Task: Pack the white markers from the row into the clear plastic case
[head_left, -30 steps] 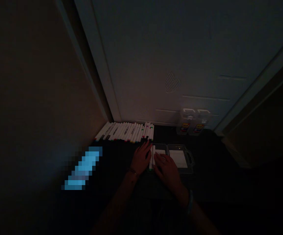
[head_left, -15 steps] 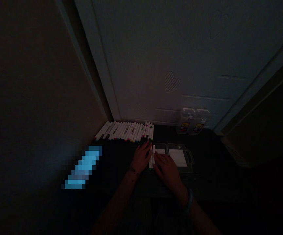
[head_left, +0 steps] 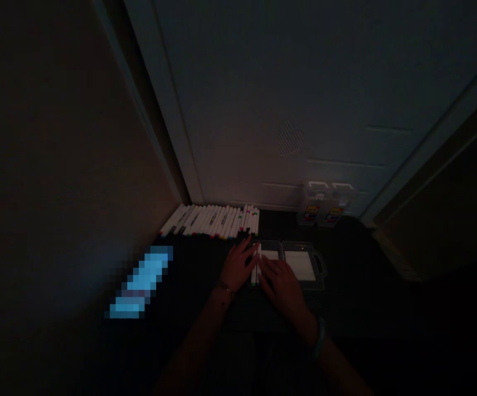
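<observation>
Two white markers [head_left: 254, 273] lie side by side, lengthwise, in the left half of an open clear plastic case [head_left: 319, 264]. My left hand [head_left: 237, 265] rests at their left with its fingers spread, a fingertip on the upper part of the markers. From the right, my right hand [head_left: 280, 279] reaches over the case, fingers stretched out and touching the right marker's side. White paper inserts [head_left: 300, 266] show in both halves of the case; my right hand partly covers the left one. The dim light hides fine detail of the fingertips.
A row of several white markers [head_left: 209, 221] with coloured ends lies along the back left of the dark table. Two clear cases [head_left: 318, 206] with labels stand against the wall at the back right. A bright pixelated patch [head_left: 141, 283] covers something at the left.
My left fingertips have shifted slightly right, onto the top of the markers. The two markers sit closer together. My right hand has hardly moved.
</observation>
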A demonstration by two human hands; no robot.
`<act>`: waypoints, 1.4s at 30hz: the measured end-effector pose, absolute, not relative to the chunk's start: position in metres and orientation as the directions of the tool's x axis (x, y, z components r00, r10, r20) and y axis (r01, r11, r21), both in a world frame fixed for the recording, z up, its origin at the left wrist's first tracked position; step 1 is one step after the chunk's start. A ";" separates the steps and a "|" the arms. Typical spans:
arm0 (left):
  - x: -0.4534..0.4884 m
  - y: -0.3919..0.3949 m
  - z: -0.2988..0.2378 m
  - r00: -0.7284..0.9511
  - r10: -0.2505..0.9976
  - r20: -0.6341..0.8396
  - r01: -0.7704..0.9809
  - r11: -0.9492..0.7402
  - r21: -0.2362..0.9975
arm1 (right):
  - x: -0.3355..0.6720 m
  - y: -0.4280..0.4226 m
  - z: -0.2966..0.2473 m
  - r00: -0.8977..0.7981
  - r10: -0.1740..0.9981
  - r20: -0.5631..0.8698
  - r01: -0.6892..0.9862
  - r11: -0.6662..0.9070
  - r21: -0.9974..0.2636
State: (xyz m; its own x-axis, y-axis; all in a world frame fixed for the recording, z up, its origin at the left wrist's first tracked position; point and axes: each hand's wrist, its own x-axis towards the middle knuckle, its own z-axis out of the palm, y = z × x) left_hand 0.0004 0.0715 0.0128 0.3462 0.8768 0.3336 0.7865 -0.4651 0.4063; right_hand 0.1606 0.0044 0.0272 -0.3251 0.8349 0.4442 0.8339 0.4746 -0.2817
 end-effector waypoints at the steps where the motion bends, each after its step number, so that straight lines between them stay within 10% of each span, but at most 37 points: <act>1: 0.000 0.072 0.013 0.348 0.875 0.337 0.786 -0.468 0.404 | 0.161 0.005 0.027 -0.324 0.836 0.442 0.835 0.473 -0.283; 32: -0.002 0.075 0.011 0.344 0.869 0.356 0.769 -0.478 0.425 | 0.169 0.006 0.021 -0.006 0.896 0.444 0.891 0.206 -0.404; 42: 0.004 0.061 0.029 0.566 0.739 0.364 0.631 -0.673 0.386 | 0.166 0.005 0.021 -0.008 0.894 0.447 0.904 0.198 -0.380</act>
